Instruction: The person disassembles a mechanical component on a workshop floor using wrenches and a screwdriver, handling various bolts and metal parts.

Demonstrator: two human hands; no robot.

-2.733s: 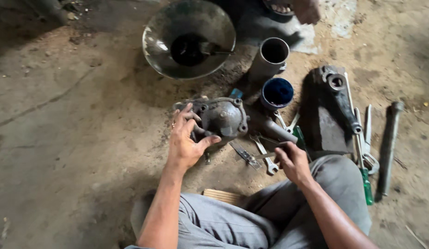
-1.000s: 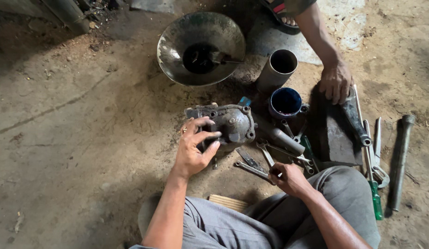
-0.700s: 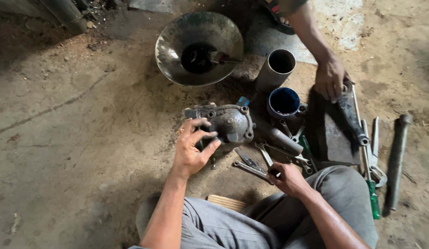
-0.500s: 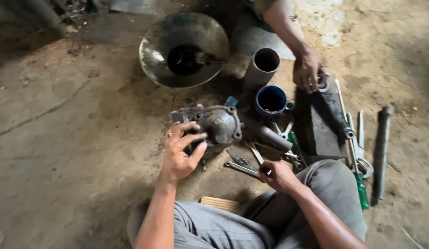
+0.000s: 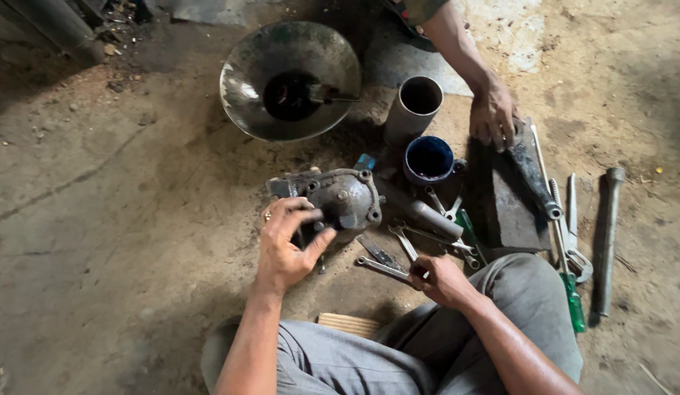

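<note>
Two hands work low over a dirt floor. The left hand (image 5: 285, 245) has its fingers curled loosely, thumb spread, the fingertips resting on the near edge of a grey cast metal housing (image 5: 343, 199) that lies on the ground just ahead of the knees. The right hand (image 5: 442, 279) is closed around the end of a slim spanner (image 5: 382, 268) lying flat on the floor; how firmly it grips is hard to tell, since the fingers hide the handle.

Between the two hands lie more spanners (image 5: 406, 241) and a short metal cylinder (image 5: 435, 219), crowding the space right of the housing. Just beyond stand a blue cup (image 5: 428, 159) and a grey tube (image 5: 414, 110), and farther back a wide metal bowl (image 5: 245, 80) with dark liquid. To the right sits a dark block (image 5: 504, 205), on whose far end another person's hand (image 5: 492, 117) rests. A green-handled screwdriver (image 5: 574, 301) and a long steel bar (image 5: 607, 241) lie beside it.
</note>
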